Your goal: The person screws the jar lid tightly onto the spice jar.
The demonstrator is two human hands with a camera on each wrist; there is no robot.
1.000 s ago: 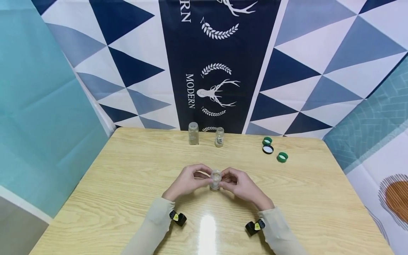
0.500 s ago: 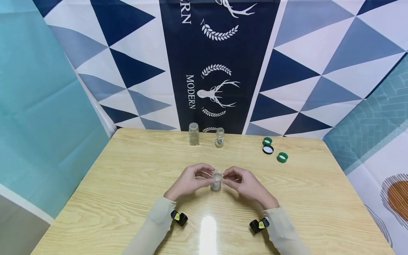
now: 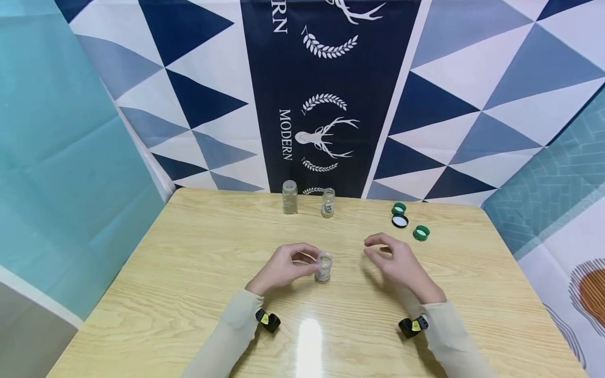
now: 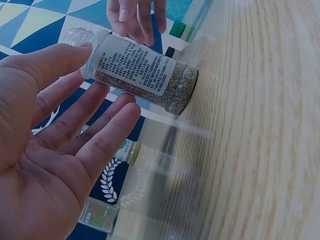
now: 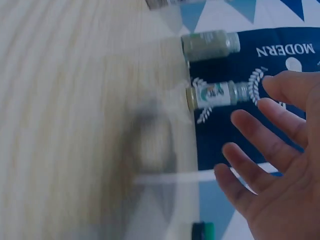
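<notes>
A small clear glass spice jar (image 3: 323,270) stands upright and uncapped on the table. In the left wrist view the jar (image 4: 135,71) bears a white printed label and is partly filled with small brownish grains. My left hand (image 3: 286,266) holds it near the neck between thumb and fingers. To the right of the jar, my right hand (image 3: 398,262) is raised over the table with nothing in it. Its fingers (image 5: 255,132) are spread and slightly bent in the right wrist view.
Along the back edge stand a square glass jar (image 3: 290,199) and a smaller round jar (image 3: 328,205), both uncapped. At the back right lie a green cap (image 3: 399,208), a black ring-shaped cap (image 3: 399,221) and another green cap (image 3: 421,233). A patterned cloth (image 3: 316,79) hangs behind the table.
My right hand has left the spice jar and moved right toward the caps. My left hand stays at the jar, which has hardly moved.
</notes>
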